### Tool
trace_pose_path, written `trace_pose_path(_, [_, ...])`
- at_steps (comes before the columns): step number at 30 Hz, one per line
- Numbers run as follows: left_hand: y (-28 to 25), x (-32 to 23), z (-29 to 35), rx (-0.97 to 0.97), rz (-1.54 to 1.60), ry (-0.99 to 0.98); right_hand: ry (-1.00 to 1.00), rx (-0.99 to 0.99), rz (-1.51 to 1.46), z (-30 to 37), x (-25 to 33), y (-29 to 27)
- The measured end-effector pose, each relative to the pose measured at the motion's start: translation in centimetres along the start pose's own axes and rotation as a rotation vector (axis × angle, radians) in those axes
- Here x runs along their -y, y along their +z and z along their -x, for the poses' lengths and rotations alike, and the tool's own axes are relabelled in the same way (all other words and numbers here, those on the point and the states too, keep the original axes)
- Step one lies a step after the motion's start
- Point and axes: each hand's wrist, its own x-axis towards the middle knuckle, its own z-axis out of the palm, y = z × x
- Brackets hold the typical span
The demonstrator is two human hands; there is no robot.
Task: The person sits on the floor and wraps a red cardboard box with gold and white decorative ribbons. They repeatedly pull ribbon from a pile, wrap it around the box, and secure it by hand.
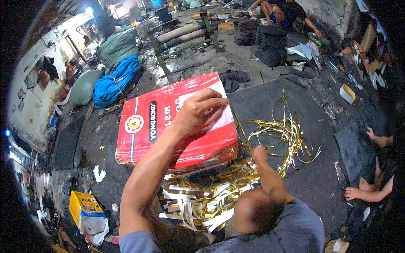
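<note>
A large red carton (139,145) lies in front of me with a pale patch along its right part. My left hand (200,110) is above that patch, fingers pinched at the carton's right edge. From those fingertips a narrow gold strip (239,126) runs down to my right hand (259,154), which is closed on it beside the carton's lower right corner. Looped gold and white strips (291,145) lie on the dark mat just right of my right hand. A thicker heap of white and gold strips (202,202) spreads below the carton, close to my body.
A yellow and blue box (86,208) stands at lower left. Blue (118,82) and green bundles lie far left. Dark sandals (234,78) sit beyond the carton, near stacked black pieces (271,44). Another person's hands (354,194) are at right; someone else sits far right.
</note>
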Motion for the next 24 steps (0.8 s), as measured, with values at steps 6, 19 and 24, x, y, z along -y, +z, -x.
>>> trace_pose_path(6, [-0.2,0.6,0.0,0.013,-0.037,0.066,-0.001,-0.091,0.023,-1.0,-1.9,0.1])
trace_pose_path(19, [-1.3,0.6,1.6,0.090,-0.321,0.140,-0.047,-0.176,0.163,-2.2,-4.9,-0.7])
trace_pose_path(24, [-1.2,-0.2,0.4,0.275,-0.409,0.140,-0.061,-0.320,0.289,-3.8,-10.6,-5.1])
